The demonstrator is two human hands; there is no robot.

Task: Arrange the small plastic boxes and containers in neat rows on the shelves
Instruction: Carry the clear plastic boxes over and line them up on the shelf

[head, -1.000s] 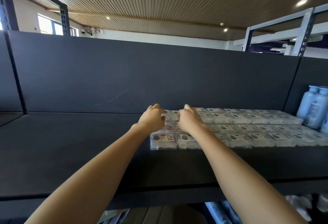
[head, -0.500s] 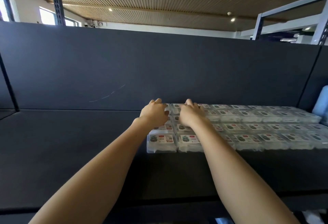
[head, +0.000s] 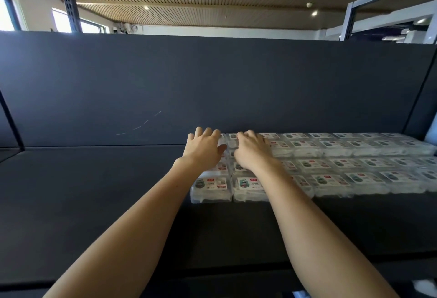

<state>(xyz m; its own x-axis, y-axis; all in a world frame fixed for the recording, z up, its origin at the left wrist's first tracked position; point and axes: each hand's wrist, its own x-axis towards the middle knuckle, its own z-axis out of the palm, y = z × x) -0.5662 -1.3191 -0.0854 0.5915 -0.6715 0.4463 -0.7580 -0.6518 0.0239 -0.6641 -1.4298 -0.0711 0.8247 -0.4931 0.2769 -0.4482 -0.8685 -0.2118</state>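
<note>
Both hands (head: 228, 150) flat on boxes (head: 331, 167)

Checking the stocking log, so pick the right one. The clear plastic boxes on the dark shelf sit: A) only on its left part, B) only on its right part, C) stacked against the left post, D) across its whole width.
B: the clear plastic boxes fill the right part of the shelf; its left part is bare, and the left hand rests at the rows' left end.

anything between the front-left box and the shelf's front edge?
Nothing but the forearms crossing above. In the head view, bare dark shelf runs from the front-left box to the front edge.
</note>
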